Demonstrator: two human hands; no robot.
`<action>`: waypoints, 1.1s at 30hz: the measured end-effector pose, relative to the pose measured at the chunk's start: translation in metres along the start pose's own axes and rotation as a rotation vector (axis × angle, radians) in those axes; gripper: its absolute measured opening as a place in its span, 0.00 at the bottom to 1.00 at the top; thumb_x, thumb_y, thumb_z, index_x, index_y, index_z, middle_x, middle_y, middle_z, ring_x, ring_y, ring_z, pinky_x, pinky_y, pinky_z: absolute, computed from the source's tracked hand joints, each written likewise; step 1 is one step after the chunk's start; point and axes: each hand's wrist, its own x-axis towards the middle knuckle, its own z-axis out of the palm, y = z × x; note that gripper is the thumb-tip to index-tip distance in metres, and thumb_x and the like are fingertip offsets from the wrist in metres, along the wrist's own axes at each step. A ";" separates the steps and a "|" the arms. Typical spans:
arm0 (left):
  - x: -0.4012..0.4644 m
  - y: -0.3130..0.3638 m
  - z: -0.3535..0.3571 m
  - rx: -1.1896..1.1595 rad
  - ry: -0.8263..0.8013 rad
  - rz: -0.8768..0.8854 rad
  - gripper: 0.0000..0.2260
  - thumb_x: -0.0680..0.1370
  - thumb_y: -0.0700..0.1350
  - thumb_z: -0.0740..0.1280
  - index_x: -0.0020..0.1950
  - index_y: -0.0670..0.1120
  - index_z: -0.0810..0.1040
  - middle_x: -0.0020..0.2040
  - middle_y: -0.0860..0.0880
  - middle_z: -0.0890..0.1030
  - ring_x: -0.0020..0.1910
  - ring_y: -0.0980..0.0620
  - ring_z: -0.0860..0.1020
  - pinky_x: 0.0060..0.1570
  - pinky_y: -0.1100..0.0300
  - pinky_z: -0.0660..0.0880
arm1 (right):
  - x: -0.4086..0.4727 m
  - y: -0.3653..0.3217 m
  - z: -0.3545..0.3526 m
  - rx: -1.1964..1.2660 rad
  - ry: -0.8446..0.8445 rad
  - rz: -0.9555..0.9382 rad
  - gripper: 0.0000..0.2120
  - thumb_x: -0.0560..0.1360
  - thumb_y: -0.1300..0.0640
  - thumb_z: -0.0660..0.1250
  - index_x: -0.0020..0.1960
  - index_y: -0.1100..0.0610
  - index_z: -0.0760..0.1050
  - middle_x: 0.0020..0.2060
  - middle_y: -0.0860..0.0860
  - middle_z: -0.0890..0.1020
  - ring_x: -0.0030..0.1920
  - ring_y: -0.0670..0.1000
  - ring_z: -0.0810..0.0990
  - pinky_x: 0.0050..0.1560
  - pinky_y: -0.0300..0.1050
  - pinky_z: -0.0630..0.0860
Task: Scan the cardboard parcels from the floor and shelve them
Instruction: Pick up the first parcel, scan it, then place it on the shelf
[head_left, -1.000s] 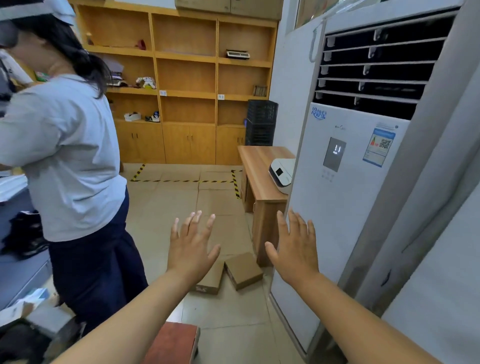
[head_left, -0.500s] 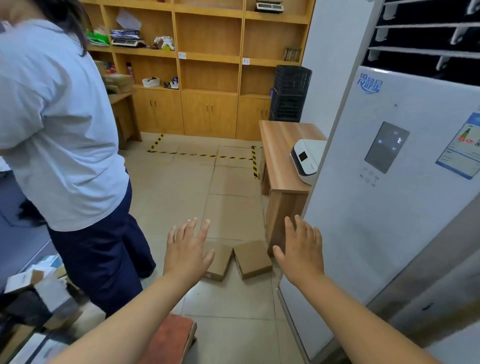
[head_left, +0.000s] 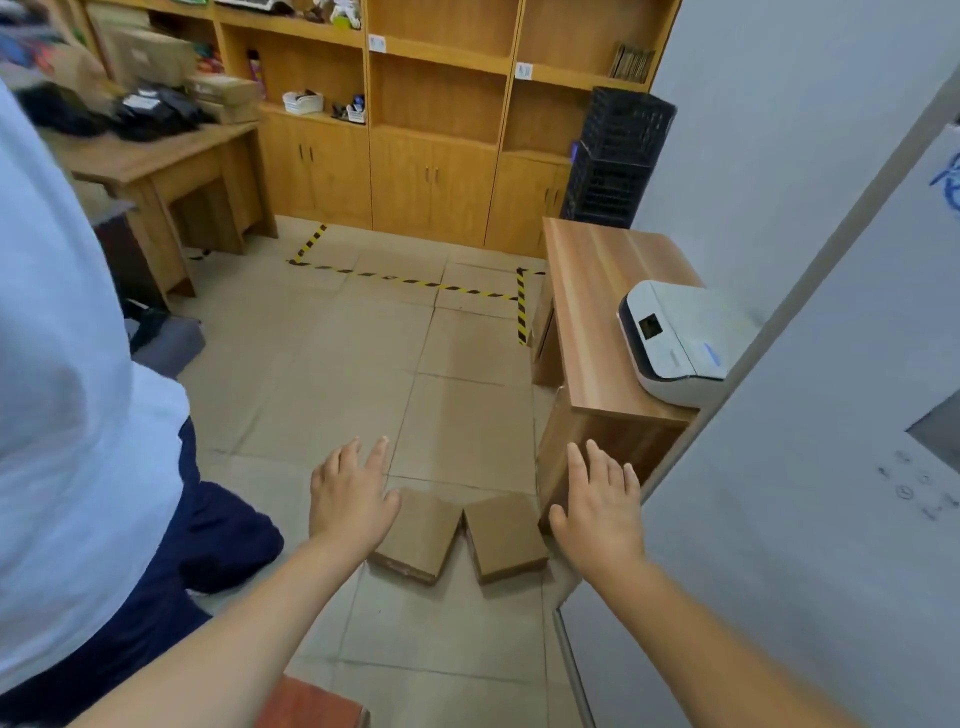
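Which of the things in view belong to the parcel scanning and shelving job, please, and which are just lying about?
Belong to the job:
left parcel
right parcel
left hand, open
right hand, open
wooden shelving

Lying about:
white machine on the side table
black crates
desk

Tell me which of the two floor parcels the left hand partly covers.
The left parcel: the left hand overlaps its near corner, whereas the right parcel lies fully exposed beside the wooden table.
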 end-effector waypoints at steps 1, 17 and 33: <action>0.011 -0.001 0.004 0.000 -0.011 -0.007 0.29 0.76 0.53 0.59 0.75 0.50 0.54 0.74 0.43 0.61 0.72 0.45 0.58 0.70 0.50 0.57 | 0.012 -0.001 0.006 0.002 -0.017 0.000 0.34 0.76 0.49 0.59 0.75 0.53 0.45 0.76 0.55 0.53 0.75 0.55 0.51 0.73 0.55 0.44; 0.176 -0.010 0.074 0.020 -0.159 -0.323 0.29 0.75 0.49 0.60 0.75 0.50 0.56 0.74 0.44 0.60 0.72 0.45 0.57 0.69 0.52 0.56 | 0.249 -0.007 0.097 0.038 -0.181 -0.254 0.33 0.75 0.56 0.55 0.76 0.55 0.46 0.76 0.56 0.53 0.75 0.56 0.51 0.75 0.55 0.45; 0.292 -0.025 0.236 -0.103 -0.379 -0.553 0.28 0.77 0.50 0.58 0.76 0.50 0.52 0.75 0.44 0.59 0.72 0.46 0.58 0.69 0.54 0.57 | 0.422 -0.048 0.273 -0.024 -0.409 -0.453 0.31 0.69 0.56 0.62 0.71 0.58 0.61 0.68 0.59 0.69 0.67 0.59 0.67 0.71 0.60 0.59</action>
